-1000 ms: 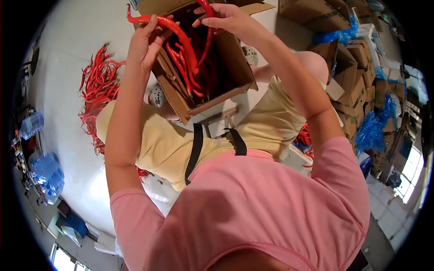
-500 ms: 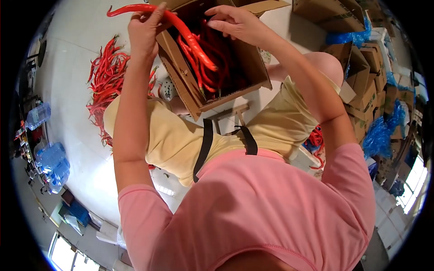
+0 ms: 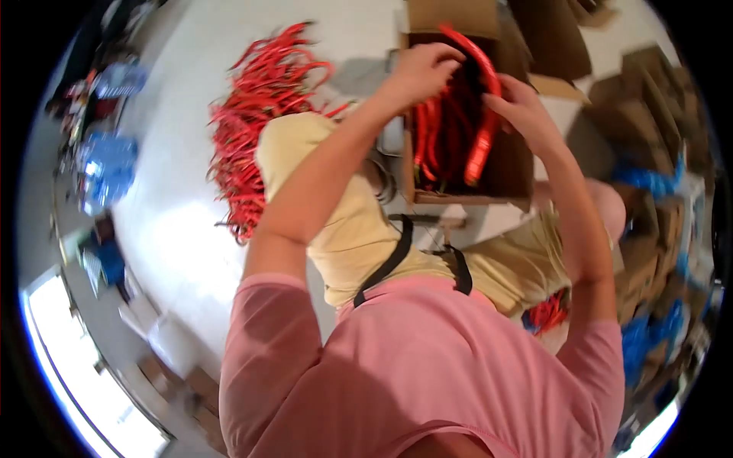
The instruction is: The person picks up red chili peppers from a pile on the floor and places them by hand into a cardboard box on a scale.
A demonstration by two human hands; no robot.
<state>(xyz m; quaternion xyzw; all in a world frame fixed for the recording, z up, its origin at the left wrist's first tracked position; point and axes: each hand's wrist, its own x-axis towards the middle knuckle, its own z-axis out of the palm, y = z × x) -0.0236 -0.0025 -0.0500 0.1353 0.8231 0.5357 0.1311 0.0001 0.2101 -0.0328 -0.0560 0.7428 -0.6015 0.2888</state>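
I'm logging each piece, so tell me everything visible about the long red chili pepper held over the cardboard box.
The long, glossy red chili pepper looks smooth and firm, slim at its far end and thicker toward the near one. It bows toward the right, above the open brown cardboard box. The right hand grips it near mid-length. The left hand is close to it; contact is unclear. Blur hides any stem detail.

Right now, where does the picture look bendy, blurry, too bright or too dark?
In the head view, the room bends around black, rounded edges; the bright white window at lower left is washed out; the shiny pale floor has glare; the inside of the open brown cardboard box is shadowy; the long, glossy red chilli pepper and the right hand look a bit blurry.
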